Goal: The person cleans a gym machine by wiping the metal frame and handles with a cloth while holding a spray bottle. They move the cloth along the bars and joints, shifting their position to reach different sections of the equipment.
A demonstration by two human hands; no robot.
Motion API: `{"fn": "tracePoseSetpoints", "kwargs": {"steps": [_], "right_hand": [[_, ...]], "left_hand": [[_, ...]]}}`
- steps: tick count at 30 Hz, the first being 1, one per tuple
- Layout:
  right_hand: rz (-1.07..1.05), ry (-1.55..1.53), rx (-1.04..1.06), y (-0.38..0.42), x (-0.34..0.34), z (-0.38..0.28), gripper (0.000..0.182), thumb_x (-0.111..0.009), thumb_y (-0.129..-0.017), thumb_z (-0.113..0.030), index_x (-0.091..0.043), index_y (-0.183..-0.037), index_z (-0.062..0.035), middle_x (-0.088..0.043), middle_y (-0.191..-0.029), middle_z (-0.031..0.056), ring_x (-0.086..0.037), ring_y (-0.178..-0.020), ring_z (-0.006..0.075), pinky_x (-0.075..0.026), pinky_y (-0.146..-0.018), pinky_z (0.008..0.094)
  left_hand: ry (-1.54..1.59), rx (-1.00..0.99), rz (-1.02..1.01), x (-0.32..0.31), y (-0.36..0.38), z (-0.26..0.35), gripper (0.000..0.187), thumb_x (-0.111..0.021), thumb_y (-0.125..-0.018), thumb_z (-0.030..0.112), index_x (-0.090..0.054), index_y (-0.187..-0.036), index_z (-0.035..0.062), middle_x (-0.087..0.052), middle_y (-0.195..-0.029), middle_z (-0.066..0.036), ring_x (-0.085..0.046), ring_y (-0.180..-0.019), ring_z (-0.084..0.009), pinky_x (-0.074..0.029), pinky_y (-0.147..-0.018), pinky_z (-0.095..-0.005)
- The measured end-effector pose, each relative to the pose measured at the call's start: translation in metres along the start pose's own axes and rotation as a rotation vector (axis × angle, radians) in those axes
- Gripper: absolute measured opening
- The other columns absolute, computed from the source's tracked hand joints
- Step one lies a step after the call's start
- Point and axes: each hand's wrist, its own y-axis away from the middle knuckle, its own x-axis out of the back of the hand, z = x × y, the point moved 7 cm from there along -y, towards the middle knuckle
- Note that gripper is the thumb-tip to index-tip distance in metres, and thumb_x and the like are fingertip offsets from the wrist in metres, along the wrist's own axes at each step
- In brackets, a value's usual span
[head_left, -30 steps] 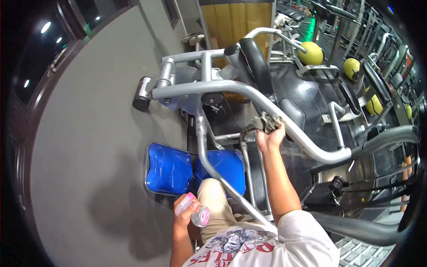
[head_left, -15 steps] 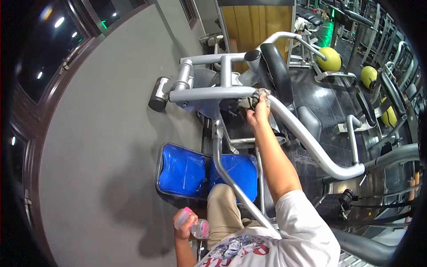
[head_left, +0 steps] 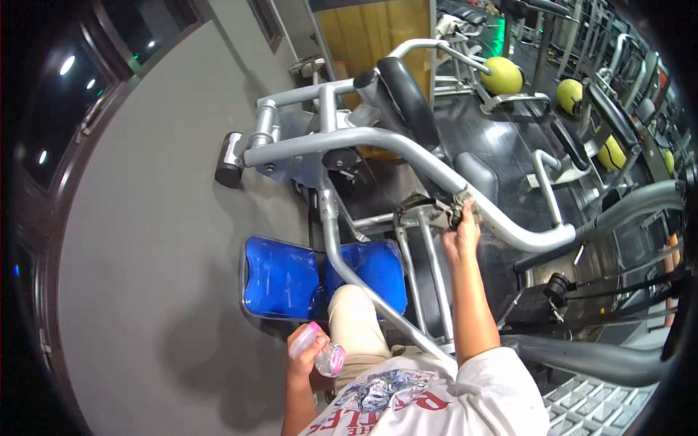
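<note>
My right hand [head_left: 463, 236] is closed around a crumpled greyish cloth [head_left: 465, 206], pressed against the curved silver tube [head_left: 425, 161] of a gym machine. Part of the cloth hangs off to the left of my fingers. Low in the view, my left hand [head_left: 306, 351] grips a clear plastic bottle [head_left: 331, 359] with pink parts and a pink label, tilted beside my knee. Just beyond that hand is the machine's blue padded seat [head_left: 282, 277], covered in shiny plastic.
A bent grey bar [head_left: 385, 309] crosses in front of my leg. Black pads [head_left: 407, 102] are fixed to the upper frame. A grey wall [head_left: 145, 240] runs along the left. Yellow balls [head_left: 502, 75] and more gym machines stand at the right back; cables hang at right.
My right hand has slid the cloth along the silver tube, down and to the right. The view has shifted a little; my left hand still grips the bottle.
</note>
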Motion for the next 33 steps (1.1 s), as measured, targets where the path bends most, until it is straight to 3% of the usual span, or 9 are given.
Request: {"fn": "tracePoseSetpoints", "kwargs": {"steps": [6, 8, 10, 12, 17, 24, 25, 30, 33], "right_hand": [[0.169, 0.101, 0.129, 0.033, 0.082, -0.082, 0.041, -0.068, -0.096, -0.036, -0.060, -0.125, -0.0081, -0.069, -0.117, 0.0071, -0.068, -0.104, 0.0250, -0.058, -0.087, 0.0459], [0.207, 0.085, 0.187, 0.042, 0.106, -0.121, 0.041, -0.063, -0.099, -0.038, -0.057, -0.124, -0.0049, -0.068, -0.113, 0.0115, -0.069, -0.099, 0.0279, -0.059, -0.085, 0.0455], [0.220, 0.141, 0.440, 0.026, 0.158, -0.181, 0.044, -0.056, -0.101, -0.043, -0.057, -0.123, -0.0042, -0.068, -0.113, 0.0129, -0.068, -0.098, 0.0282, -0.059, -0.086, 0.0457], [0.087, 0.152, 0.419, 0.023, 0.174, -0.239, 0.041, -0.054, -0.103, -0.041, -0.059, -0.120, -0.0038, -0.068, -0.113, 0.0135, -0.068, -0.099, 0.0277, -0.058, -0.087, 0.0454], [0.296, 0.328, 0.379, 0.008, 0.195, -0.318, 0.037, -0.057, -0.103, -0.034, -0.060, -0.126, -0.0046, -0.067, -0.111, 0.0089, -0.067, -0.099, 0.0256, -0.056, -0.090, 0.0463], [0.228, 0.404, 0.440, -0.065, 0.193, -0.290, 0.044, -0.053, -0.104, -0.038, -0.055, -0.131, -0.0026, -0.063, -0.124, 0.0117, -0.065, -0.109, 0.0266, -0.054, -0.093, 0.0505], [0.320, 0.342, 0.339, -0.053, 0.190, -0.280, 0.046, -0.052, -0.105, -0.040, -0.055, -0.132, -0.0033, -0.063, -0.125, 0.0134, -0.063, -0.112, 0.0279, -0.053, -0.093, 0.0520], [0.302, 0.288, 0.244, -0.006, 0.166, -0.226, 0.048, -0.045, -0.105, -0.047, -0.045, -0.144, -0.0188, -0.052, -0.142, 0.0049, -0.053, -0.125, 0.0258, -0.045, -0.098, 0.0508], [0.240, 0.285, 0.238, 0.009, 0.159, -0.198, 0.048, -0.044, -0.105, -0.050, -0.043, -0.145, -0.0239, -0.052, -0.138, 0.0014, -0.055, -0.116, 0.0223, -0.046, -0.091, 0.0467]], "left_hand": [[-0.003, 0.022, -0.112, -0.030, -0.019, 0.006, 0.014, -0.068, -0.084, 0.012, -0.058, -0.089, 0.0032, -0.060, -0.080, -0.009, -0.058, -0.064, -0.0161, -0.047, -0.061, -0.0293], [-0.009, 0.020, -0.156, -0.037, -0.024, 0.008, 0.015, -0.068, -0.084, 0.012, -0.058, -0.089, 0.0030, -0.060, -0.079, -0.009, -0.059, -0.065, -0.0163, -0.047, -0.061, -0.0293], [-0.047, 0.025, -0.181, -0.037, -0.028, 0.001, 0.016, -0.068, -0.085, 0.013, -0.057, -0.089, 0.0020, -0.060, -0.075, -0.009, -0.059, -0.064, -0.0165, -0.047, -0.062, -0.0296], [-0.030, 0.058, -0.181, -0.042, -0.034, -0.005, 0.016, -0.068, -0.085, 0.013, -0.057, -0.089, 0.0016, -0.059, -0.073, -0.009, -0.058, -0.064, -0.0165, -0.047, -0.062, -0.0299], [0.019, 0.052, -0.250, -0.064, -0.051, -0.012, 0.019, -0.068, -0.085, 0.015, -0.060, -0.089, -0.0017, -0.065, -0.077, -0.010, -0.060, -0.065, -0.0152, -0.048, -0.061, -0.0290], [0.053, -0.014, -0.266, -0.082, -0.061, 0.002, 0.020, -0.069, -0.084, 0.016, -0.059, -0.089, -0.0008, -0.063, -0.078, -0.011, -0.060, -0.065, -0.0162, -0.048, -0.062, -0.0295], [0.061, -0.022, -0.250, -0.081, -0.060, 0.002, 0.020, -0.068, -0.085, 0.016, -0.060, -0.089, -0.0021, -0.065, -0.079, -0.011, -0.061, -0.066, -0.0160, -0.049, -0.062, -0.0293], [0.091, 0.025, -0.181, -0.067, -0.054, -0.020, 0.020, -0.069, -0.085, 0.016, -0.061, -0.090, -0.0015, -0.064, -0.078, -0.011, -0.061, -0.065, -0.0162, -0.049, -0.062, -0.0292], [0.082, 0.043, -0.190, -0.066, -0.052, -0.025, 0.019, -0.069, -0.084, 0.016, -0.061, -0.089, -0.0013, -0.064, -0.078, -0.010, -0.061, -0.065, -0.0160, -0.048, -0.061, -0.0292]]}}
